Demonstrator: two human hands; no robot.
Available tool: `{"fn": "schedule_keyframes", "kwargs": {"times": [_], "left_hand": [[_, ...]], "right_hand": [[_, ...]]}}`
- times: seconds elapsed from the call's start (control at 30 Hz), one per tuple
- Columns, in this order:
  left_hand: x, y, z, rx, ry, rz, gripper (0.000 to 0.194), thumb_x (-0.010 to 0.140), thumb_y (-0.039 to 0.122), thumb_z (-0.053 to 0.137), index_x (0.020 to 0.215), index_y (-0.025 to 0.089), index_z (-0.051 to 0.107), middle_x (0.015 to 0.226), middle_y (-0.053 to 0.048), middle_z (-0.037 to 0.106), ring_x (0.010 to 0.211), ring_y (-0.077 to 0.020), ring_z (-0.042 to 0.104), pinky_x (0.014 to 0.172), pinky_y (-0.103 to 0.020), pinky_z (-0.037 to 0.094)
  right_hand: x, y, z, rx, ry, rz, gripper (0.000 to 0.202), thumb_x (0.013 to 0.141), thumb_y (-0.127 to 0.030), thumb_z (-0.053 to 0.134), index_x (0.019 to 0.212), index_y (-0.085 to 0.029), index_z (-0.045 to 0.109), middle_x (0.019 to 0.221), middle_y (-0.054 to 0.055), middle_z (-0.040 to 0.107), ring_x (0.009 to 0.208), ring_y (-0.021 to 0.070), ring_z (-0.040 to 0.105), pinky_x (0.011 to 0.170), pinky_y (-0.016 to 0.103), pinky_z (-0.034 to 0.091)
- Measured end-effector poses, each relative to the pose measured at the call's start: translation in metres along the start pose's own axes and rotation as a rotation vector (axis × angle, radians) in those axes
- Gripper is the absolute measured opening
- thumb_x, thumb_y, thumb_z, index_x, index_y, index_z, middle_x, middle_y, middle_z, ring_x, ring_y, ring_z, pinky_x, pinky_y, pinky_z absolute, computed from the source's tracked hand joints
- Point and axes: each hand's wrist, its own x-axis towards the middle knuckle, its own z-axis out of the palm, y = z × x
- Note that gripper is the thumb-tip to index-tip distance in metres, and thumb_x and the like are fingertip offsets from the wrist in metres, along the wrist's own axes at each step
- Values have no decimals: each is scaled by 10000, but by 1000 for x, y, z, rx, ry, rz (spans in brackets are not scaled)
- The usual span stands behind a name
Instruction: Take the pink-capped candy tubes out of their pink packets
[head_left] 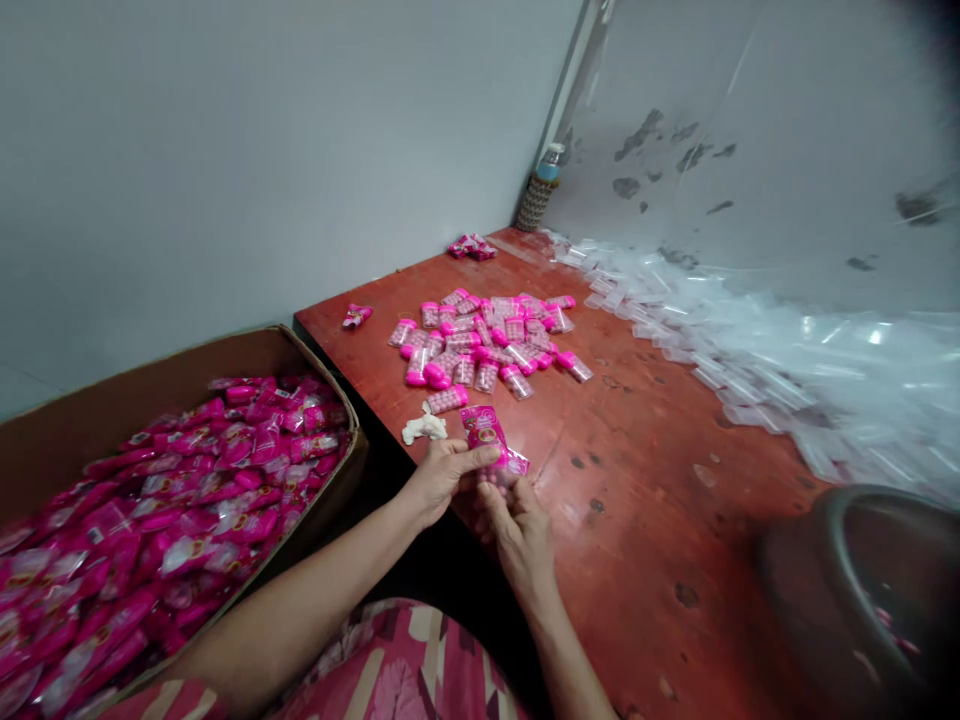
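Observation:
Both hands grip one pink printed packet (484, 428) near the table's front edge. My left hand (444, 478) pinches its left side, thumb lying across the front. From below and the right, my right hand (519, 530) holds the lower part with thumb and fingers closed. What the packet contains is mostly hidden by the fingers. Just beyond lies a small clear bottle with a pink cap (448, 399), beside a crumpled white scrap (424, 428). Farther back is a loose pile of similar pink-capped bottles (517, 330) filled with small pale pieces.
On the left stands a cardboard box (341, 440) full of pink packets (217, 470). Many clear plastic sleeves (750, 370) lie along the right of the red table (622, 520). A dark round tub (810, 560) sits front right; a bottle in a woven holder (535, 203) stands in the corner.

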Motion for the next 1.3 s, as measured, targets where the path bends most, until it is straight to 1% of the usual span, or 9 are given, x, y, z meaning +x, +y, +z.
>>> {"fn": "schedule_keyframes", "kwargs": {"times": [0.13,0.33,0.53,0.63,0.83,0.97,1.1,1.2,1.3], "left_hand": [[-1,6,-1,66,-58,-58,237,598,290,709,555,90,590,524,-35,594,453,-103,544,481,-214,437],[-1,6,5,10,-15,-15,198,606,260,705,601,81,619,553,-49,618,501,-112,572,536,-221,471],[-7,5,3,37,-198,-103,218,633,290,674,630,79,618,501,-37,574,390,-109,509,388,-220,411],[-9,6,0,63,-217,-142,210,632,280,675,650,76,626,489,-39,570,397,-112,512,394,-218,407],[-10,5,-3,-45,-66,-87,187,610,239,706,649,68,639,599,-61,618,502,-105,552,500,-217,445],[-24,1,-2,-57,-143,-116,206,640,248,688,623,50,632,520,-39,572,447,-86,500,471,-225,420],[-46,10,-18,-196,114,151,192,633,270,697,656,91,632,705,-79,661,663,-168,619,688,-305,482],[-54,22,-35,-275,322,416,364,672,457,614,848,139,646,910,-97,671,857,-219,618,834,-373,448],[-47,20,-35,6,331,433,388,653,435,636,926,160,652,973,-92,659,954,-231,585,899,-356,404]], "right_hand": [[1,-2,-2,149,-126,73,216,792,-405,513,770,-193,481,568,-37,565,349,60,446,311,157,315],[-1,-4,-5,-56,17,5,214,745,-391,580,729,-196,493,461,-70,494,353,69,435,332,162,334],[4,2,-6,267,-160,123,220,793,-390,522,755,-176,491,578,-29,564,332,46,430,288,141,278],[4,3,-4,258,-96,99,210,763,-373,570,749,-179,493,580,-35,564,361,53,460,321,146,341],[-5,-3,-5,297,-91,48,292,779,-314,566,1031,-226,449,749,-4,625,637,129,610,564,242,499],[-1,-2,1,352,-76,61,255,749,-285,604,937,-234,439,621,-49,601,496,109,578,484,223,476],[7,-7,4,320,-91,61,273,706,-283,644,891,-223,453,605,-47,604,489,111,572,462,214,457],[11,-11,-11,252,-8,43,221,728,-320,615,862,-199,488,659,-8,632,505,111,578,460,212,452],[12,-11,-32,187,101,35,197,749,-363,582,811,-190,511,650,-5,627,489,100,567,438,195,435]]}}
